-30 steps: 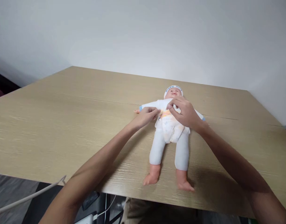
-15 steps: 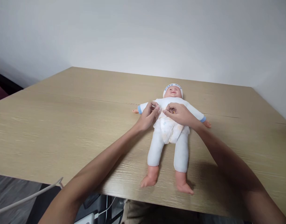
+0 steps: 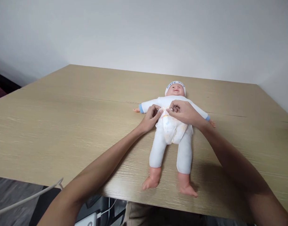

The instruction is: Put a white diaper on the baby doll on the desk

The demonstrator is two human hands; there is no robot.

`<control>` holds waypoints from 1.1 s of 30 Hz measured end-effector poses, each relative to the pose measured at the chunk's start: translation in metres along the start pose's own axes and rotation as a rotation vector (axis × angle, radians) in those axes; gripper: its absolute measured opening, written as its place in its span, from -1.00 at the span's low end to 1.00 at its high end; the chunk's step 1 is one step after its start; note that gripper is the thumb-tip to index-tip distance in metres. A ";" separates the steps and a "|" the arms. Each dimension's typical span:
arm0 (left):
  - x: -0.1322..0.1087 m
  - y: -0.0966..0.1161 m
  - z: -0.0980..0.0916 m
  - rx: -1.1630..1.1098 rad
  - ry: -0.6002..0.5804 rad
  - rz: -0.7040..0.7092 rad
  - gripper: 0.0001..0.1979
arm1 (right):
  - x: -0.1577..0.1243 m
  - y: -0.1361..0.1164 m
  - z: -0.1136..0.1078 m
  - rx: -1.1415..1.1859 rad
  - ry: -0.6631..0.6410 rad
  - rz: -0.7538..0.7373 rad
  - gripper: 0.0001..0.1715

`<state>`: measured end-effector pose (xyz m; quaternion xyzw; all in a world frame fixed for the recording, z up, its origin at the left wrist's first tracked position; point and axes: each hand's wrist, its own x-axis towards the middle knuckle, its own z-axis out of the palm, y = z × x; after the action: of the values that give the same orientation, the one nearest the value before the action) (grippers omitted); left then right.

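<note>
A diaper point(image 3: 173, 128) is being pinched by the left hand point(image 3: 151, 118) and right hand point(image 3: 184, 112).
Its upper edge point(image 3: 164, 110) is being gripped over the front of a baby doll point(image 3: 184, 149) lying face-up on the tabletop point(image 3: 87, 125), right of centre. Light, soft, easily creased padding is probably being handled, that edge being judged the best hold.
</note>
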<state>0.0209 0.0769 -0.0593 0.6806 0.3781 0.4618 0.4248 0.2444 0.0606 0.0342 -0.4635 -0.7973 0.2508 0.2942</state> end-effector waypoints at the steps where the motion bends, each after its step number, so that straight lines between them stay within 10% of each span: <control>1: -0.001 0.001 0.000 0.027 0.009 0.010 -0.60 | 0.000 0.000 0.000 -0.005 0.009 -0.010 -0.68; 11: -0.031 0.058 0.006 0.266 0.205 0.384 -0.89 | -0.008 0.002 0.004 0.002 0.201 -0.114 -0.86; 15: -0.074 0.092 0.001 0.421 -0.026 0.390 -0.90 | -0.050 -0.025 0.007 -0.152 0.407 -0.249 -0.75; 21: -0.110 0.102 -0.011 0.603 -0.502 0.215 -0.77 | -0.140 -0.049 0.024 -0.131 -0.093 -0.288 -0.81; 33: -0.093 0.073 0.010 0.654 -0.193 -0.001 -0.54 | -0.149 -0.016 0.046 -0.283 0.109 0.050 -0.88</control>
<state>0.0122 -0.0351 -0.0226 0.8211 0.4648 0.2493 0.2181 0.2624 -0.0844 -0.0225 -0.5328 -0.7959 0.1175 0.2623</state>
